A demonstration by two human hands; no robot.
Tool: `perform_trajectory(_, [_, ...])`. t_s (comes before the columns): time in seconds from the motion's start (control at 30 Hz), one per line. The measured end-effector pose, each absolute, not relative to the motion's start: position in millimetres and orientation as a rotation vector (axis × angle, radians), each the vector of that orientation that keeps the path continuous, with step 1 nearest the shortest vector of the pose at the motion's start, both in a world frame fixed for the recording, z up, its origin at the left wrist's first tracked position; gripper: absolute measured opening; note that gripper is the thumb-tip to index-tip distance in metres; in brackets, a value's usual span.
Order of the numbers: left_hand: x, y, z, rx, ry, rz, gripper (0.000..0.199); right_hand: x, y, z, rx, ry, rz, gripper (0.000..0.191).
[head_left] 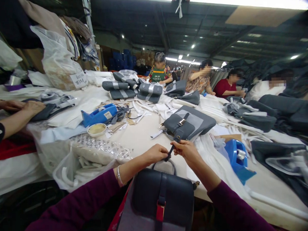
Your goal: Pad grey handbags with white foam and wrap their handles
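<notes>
A dark strap [171,152] is stretched between my two hands, above the table's front edge. My left hand [156,153] pinches its lower end, and my right hand [185,148] holds it higher up near a small buckle. Just below my hands, a black and grey bag [164,199] with a red-covered clasp rests at my lap, its loop handle upward. Beyond my right hand, a grey bag [188,122] with a metal clasp lies on the table.
Blue tape dispensers [99,115] [238,159] stand left and right. A tape roll [96,129], plastic-wrapped packing [94,149] and stacked grey bags [149,90] lie about. Another person's hands [32,108] are at the left; several people sit across the table.
</notes>
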State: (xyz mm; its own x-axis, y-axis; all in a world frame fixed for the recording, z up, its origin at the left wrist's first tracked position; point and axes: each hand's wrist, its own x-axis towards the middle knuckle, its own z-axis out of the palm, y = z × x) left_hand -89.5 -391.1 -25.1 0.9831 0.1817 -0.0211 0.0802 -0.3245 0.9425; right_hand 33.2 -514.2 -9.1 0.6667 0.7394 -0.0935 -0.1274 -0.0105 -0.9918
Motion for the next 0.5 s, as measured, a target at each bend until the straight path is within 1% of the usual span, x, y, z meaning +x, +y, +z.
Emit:
perform_trajectory(0.13, [-94.5,-388.1,-23.5,1.910,0.124,0.026,0.033,33.1,-518.5,-8.7,-1.427,-0.533,0.753,0.038])
perform_trajectory(0.3, [-92.9,-389.5,-23.8,2.001,0.171,0.161,0.019,32.4,-520.1,-7.5,-1.432,-0.500,0.770,0.035])
perform_trajectory(0.5, [-91.2,-392.3,-22.6,2.037,0.163,0.196,0.016,32.1,-518.4,-5.5,-1.433,-0.472,0.768,0.029])
